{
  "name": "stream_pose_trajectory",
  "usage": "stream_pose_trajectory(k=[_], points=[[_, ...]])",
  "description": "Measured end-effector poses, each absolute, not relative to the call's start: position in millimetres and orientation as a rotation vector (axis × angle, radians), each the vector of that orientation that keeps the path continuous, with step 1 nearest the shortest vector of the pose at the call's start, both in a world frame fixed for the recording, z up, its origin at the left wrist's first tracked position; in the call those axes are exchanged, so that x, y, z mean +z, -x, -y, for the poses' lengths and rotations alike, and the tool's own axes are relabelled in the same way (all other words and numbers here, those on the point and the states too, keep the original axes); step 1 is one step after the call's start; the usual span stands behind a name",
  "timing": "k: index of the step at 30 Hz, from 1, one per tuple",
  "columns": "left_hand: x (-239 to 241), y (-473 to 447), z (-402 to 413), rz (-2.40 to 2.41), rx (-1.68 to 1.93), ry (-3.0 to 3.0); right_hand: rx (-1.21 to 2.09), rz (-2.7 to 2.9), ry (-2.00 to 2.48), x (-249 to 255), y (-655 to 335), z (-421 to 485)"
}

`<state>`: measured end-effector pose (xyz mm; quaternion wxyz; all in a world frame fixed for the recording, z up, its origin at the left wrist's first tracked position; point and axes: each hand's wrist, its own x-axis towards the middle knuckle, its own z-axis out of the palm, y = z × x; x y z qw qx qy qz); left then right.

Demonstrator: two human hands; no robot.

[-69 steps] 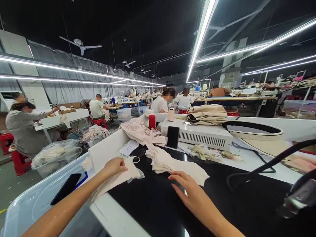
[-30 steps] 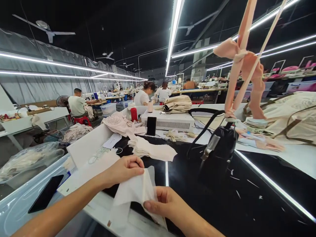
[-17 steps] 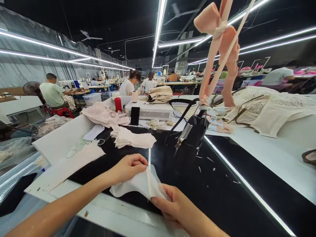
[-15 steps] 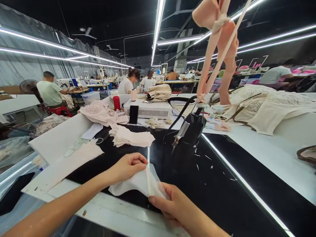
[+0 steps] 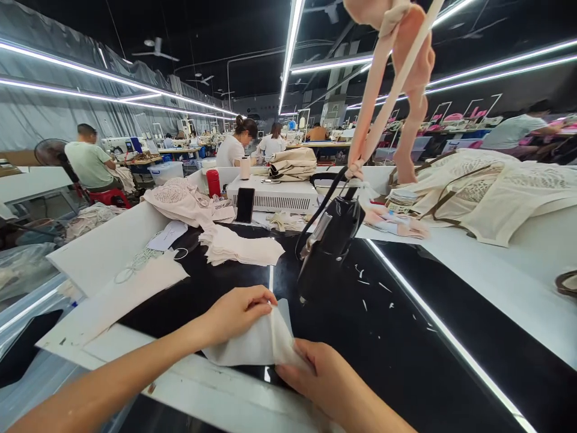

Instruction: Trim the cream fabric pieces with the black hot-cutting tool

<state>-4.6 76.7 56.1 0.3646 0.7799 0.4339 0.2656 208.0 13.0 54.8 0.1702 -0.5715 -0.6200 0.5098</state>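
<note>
My left hand is closed, pinching the upper left edge of a small cream fabric piece that lies on the black table surface. The fingers of my right hand pinch the same piece at its lower right corner. A black iron hangs just beyond the cloth on pink straps. Behind my hands lies a stack of cream fabric pieces.
A white box unit with a phone leaning on it stands at the back, next to a red bottle. Beige garments are piled at right, pink lace fabric at left. Several other people sit at distant tables.
Both hands have taken up one cream piece and brought it to the near edge of the black surface. The view has swung right, and the hanging iron has come into sight.
</note>
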Motion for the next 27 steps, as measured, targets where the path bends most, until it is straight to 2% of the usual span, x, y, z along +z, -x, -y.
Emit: stream_pose_trajectory(k=[4, 8, 11, 16, 21, 27], points=[[48.3, -3.1, -72.3, -1.111, 0.709, -2.242, 1.042, 1.976, 1.771, 62.6, -225.2, -7.9], [37.3, -12.2, -59.0, -0.993, 0.621, -2.695, 0.876, 2.060, 1.871, 69.4, -257.9, -8.1], [32.3, -18.8, -48.4, -0.911, 0.577, -2.955, 0.741, 1.909, 1.897, 74.3, -283.0, -22.2], [30.2, -25.6, -37.8, -0.885, 0.555, -3.044, 0.683, 1.585, 1.433, 92.1, -288.4, -54.1], [28.6, -27.8, -33.4, -0.846, 0.566, -3.061, 0.677, 1.395, 1.003, 116.8, -242.8, -61.5], [30.4, -37.0, -33.1, -0.932, 0.677, -3.068, 0.381, 1.210, 0.950, 119.1, -203.1, -67.7]])
